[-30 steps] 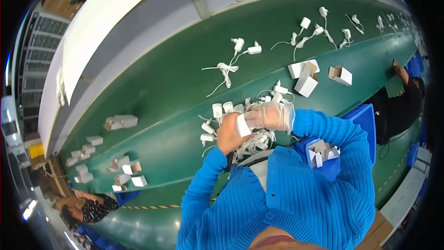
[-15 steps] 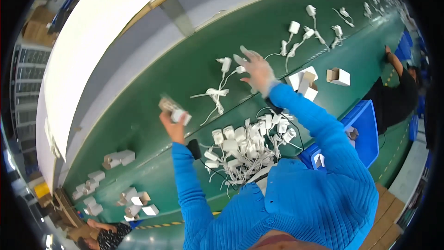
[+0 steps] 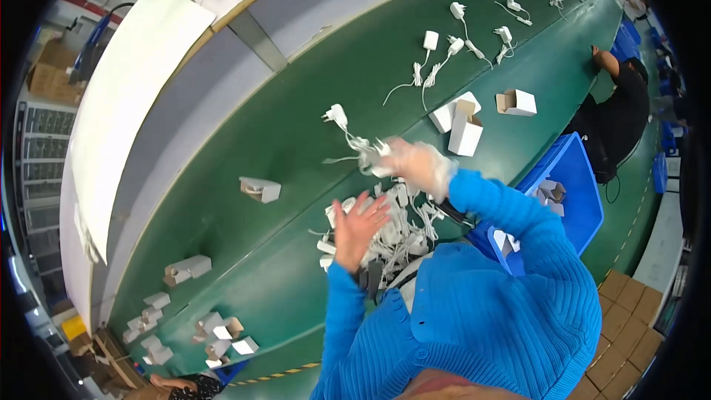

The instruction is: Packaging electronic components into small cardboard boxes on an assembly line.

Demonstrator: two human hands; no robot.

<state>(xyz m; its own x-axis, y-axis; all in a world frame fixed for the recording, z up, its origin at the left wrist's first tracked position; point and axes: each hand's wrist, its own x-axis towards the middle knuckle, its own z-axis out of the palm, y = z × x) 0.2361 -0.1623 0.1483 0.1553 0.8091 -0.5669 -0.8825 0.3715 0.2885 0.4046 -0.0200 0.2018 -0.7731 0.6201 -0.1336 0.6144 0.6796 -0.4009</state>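
My left hand (image 3: 359, 231) is open, fingers spread, above the near edge of a heap of white plug-in chargers (image 3: 406, 241) with tangled cables. My right hand (image 3: 416, 166), in a thin translucent glove and blurred by motion, closes around a white charger (image 3: 382, 151) at the far side of the heap. Bundled cable lies by its fingertips, leading to another white charger (image 3: 336, 115) with its pins showing. Left of the hands, a small white box (image 3: 261, 189) lies on the green belt.
Several chargers (image 3: 453, 46) lie along the belt at the far right. White boxes (image 3: 465, 133) stand beyond my right hand, others (image 3: 189, 270) at the left. A blue bin (image 3: 585, 211) is at my right. Another person (image 3: 618, 115) works further right.
My left hand has let go of the small box, now on the belt, and moved right over the heap. My right hand has drawn nearer, pulling the chargers and cable along.
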